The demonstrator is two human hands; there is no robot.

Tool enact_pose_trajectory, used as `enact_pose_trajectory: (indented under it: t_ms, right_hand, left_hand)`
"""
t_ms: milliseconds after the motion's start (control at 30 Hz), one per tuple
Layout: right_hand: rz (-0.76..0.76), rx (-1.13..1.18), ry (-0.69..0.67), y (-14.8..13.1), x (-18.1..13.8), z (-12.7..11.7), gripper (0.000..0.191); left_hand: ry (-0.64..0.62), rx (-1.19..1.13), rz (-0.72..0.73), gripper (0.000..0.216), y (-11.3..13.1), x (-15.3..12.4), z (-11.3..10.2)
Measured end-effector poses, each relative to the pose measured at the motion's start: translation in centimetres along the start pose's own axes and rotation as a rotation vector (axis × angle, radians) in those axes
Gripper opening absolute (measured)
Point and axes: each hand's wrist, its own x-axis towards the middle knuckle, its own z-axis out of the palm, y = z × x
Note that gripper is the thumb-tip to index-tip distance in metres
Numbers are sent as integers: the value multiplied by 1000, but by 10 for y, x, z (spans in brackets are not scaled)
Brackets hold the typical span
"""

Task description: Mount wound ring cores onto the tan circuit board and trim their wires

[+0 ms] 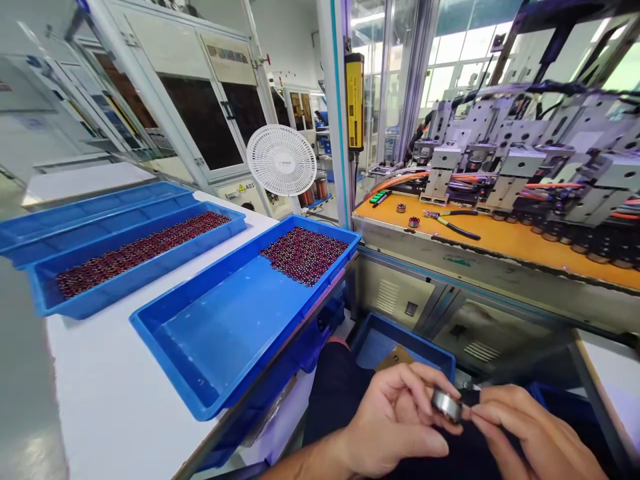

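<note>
Both hands meet low down, left hand (395, 420) pinching a metal ring (447, 404), right hand (530, 433) fingertips closing on its edge, steady alignment needed.

Bright, even daylight pours in from the windows (460, 47) at the far right, which are washed out. The white tabletop (115, 400) glares on the near left. Straight lines bend toward the edges; shadows are soft.

A small metal ring (447, 404), round and shiny grey with a dark inner side, sits low at the near edge of the scene. It is tilted on edge, pinched between the fingertips of the left hand (400, 423) and right hand (530, 437).
</note>
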Motion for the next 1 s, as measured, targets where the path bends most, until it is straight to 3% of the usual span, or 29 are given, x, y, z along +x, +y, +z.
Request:
enact_pose_trajectory:
  t_ms: [100, 200, 267, 300, 467, 667, 767, 867, 1000]
  right_hand:
    - [14, 71, -37, -2, 6, -4, 7]
    - [-28, 167, -83, -2, 7, -7, 9]
    - [-29, 230, -101, -1, 7, -8, 8]
    - [-17, 257, -108, 1, 6, -9, 8]
    - [53, 289, -87, 5, 2, -8, 11]
    - [236, 284, -35, 0, -1, -4, 13]
    - [302, 324, -42, -2, -1, -3, 11]
    - [347, 330, -21, -4, -1, -1, 8]
    - [405, 359, 29, -10, -4, 1, 8]
  left_hand:
    - [60, -69, -21, 28, 4, 1, 2]
    - [92, -40, -286, 37, 3, -1, -4]
    - [41, -6, -481, 48, 1, -4, -9]
    - [26, 10, -506, 46, 0, -5, -10]
    - [-5, 179, -306, 15, 2, -2, -8]
    - [115, 410, -95, 18, 4, 3, 5]
    - [163, 508, 0, 29, 3, 5, 7]
    - [209, 622, 50, 25, 2, 6, 5]
    - [154, 777, 108, 32, 2, 5, 1]
